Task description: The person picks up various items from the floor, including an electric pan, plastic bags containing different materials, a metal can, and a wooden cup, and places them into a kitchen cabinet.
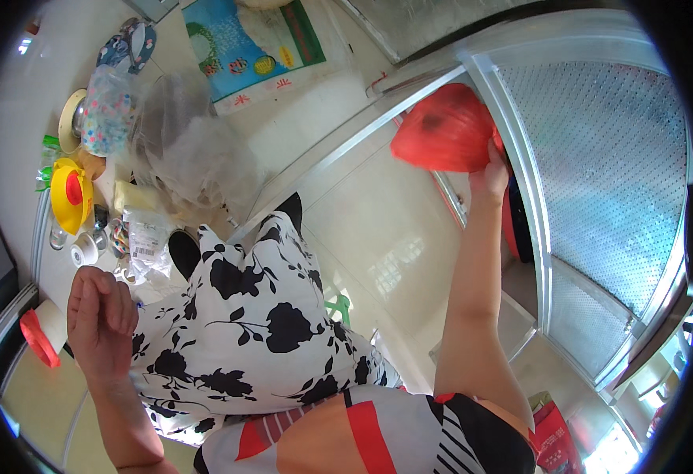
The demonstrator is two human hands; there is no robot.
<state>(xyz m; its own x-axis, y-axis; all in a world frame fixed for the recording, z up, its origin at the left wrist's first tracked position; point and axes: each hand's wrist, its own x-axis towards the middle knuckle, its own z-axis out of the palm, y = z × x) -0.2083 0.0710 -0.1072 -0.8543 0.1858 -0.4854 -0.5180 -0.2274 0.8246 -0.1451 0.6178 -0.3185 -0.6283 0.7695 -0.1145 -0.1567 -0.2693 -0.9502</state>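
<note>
My right hand (491, 172) reaches out at the upper right and grips a red plastic bag (441, 130) by its right side. The bag looks bunched and slightly blurred, and its contents cannot be made out. It hangs beside the aluminium frame (515, 136) of a door with textured panes. Over at the left, my left hand (100, 311) is raised with its fingers curled in, and nothing shows in them. A white cup-like item (86, 250) and a clear plastic packet (147, 240) with a printed label lie just beyond it.
Loose translucent plastic bags (186, 148) lie on the floor ahead. Left of them are a yellow container (70, 195) and a dotted bag (108, 112). A printed rice sack (257, 53) lies farther off. A metal threshold track (346, 151) crosses the tiles.
</note>
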